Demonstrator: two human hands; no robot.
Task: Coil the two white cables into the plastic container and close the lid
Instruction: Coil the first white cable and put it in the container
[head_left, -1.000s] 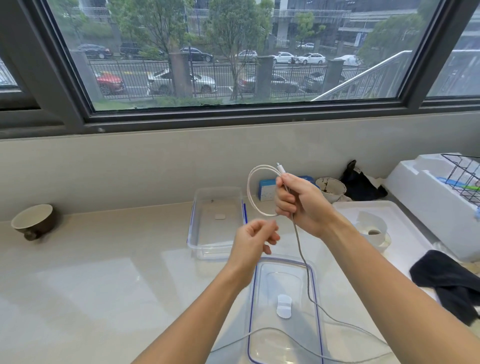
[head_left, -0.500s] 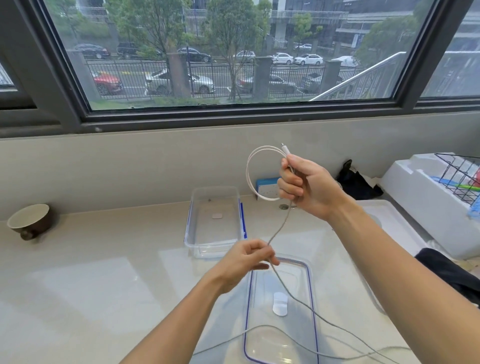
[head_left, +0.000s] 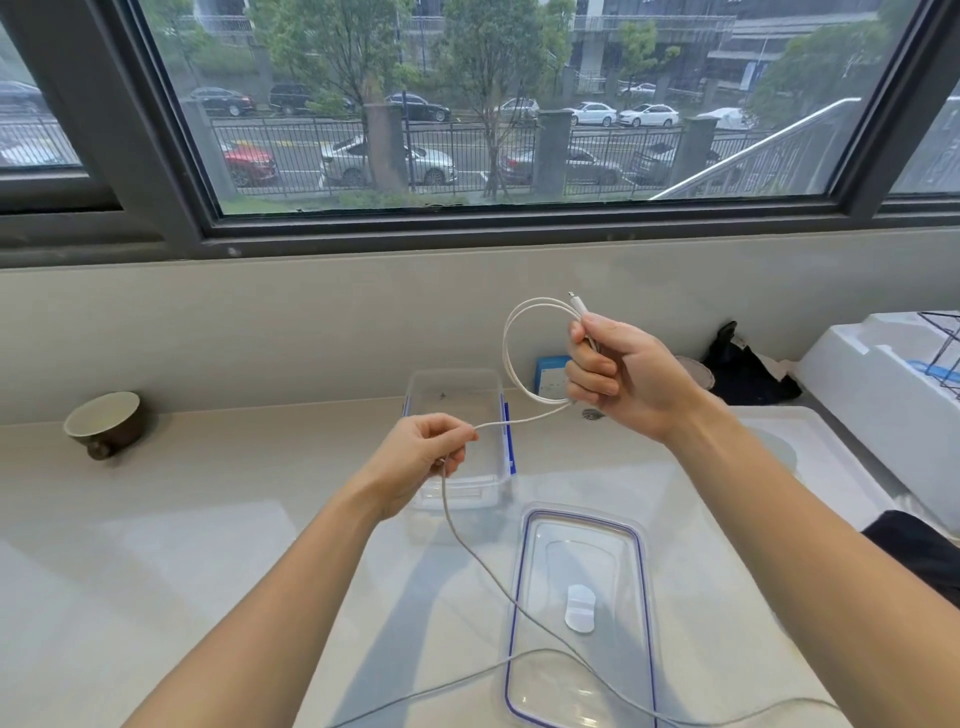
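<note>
My right hand (head_left: 618, 374) is raised above the counter and grips a white cable (head_left: 511, 358) wound into a loop, with its plug sticking up past my fingers. My left hand (head_left: 421, 457) pinches the same cable lower and to the left, in front of the clear plastic container (head_left: 452, 395). From my left hand the cable hangs down and trails across the counter over the clear blue-rimmed lid (head_left: 579, 613), which lies flat in front of the container. The container stands open.
A brown bowl (head_left: 104, 421) sits at the far left by the wall. A blue box (head_left: 550, 374) stands behind my right hand. A white tray (head_left: 821, 457), white foam box (head_left: 883, 374) and dark cloths (head_left: 748, 374) fill the right side.
My left hand has slid left along the cable, away from my right hand, stretching a length between them. My right hand keeps the loop raised.
</note>
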